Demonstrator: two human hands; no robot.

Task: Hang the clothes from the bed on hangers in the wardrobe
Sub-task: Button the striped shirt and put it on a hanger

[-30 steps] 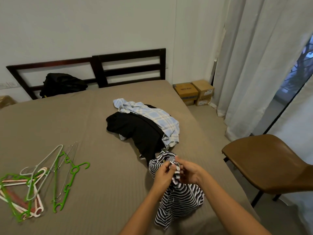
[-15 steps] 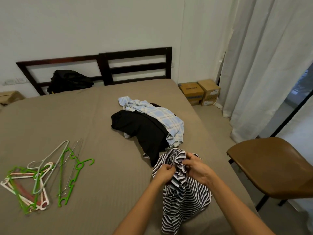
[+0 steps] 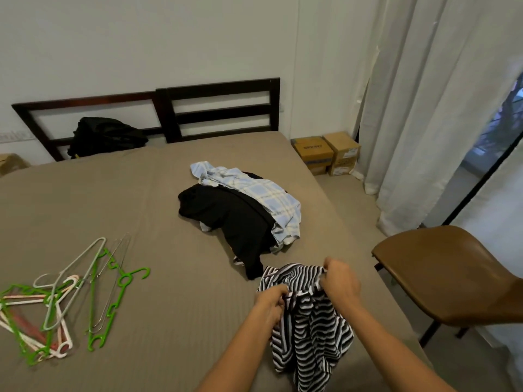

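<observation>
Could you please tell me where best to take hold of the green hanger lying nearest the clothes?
Likely the neck just below the hook of the green hanger, coming from the clothes side: it lies flat, hook pointing that way, clear of the other hangers tangled beyond it.

A wide bed (image 3: 135, 210) under a ribbed taupe cover fills most of the room. At its head, a dark wooden slatted headboard (image 3: 220, 108) stands against a plain white wall (image 3: 141, 38). Right of the bed's head, two cardboard boxes (image 3: 325, 154) sit side by side on the beige floor (image 3: 348, 196), in the corner. Beyond them, pale floor-length curtains (image 3: 424, 108) hang down to the floor, partly covering a black-framed window (image 3: 492, 157) that lets in bluish daylight. Beside the bed's right edge, near its foot, stands a brown chair (image 3: 447, 275) on thin dark legs.
</observation>
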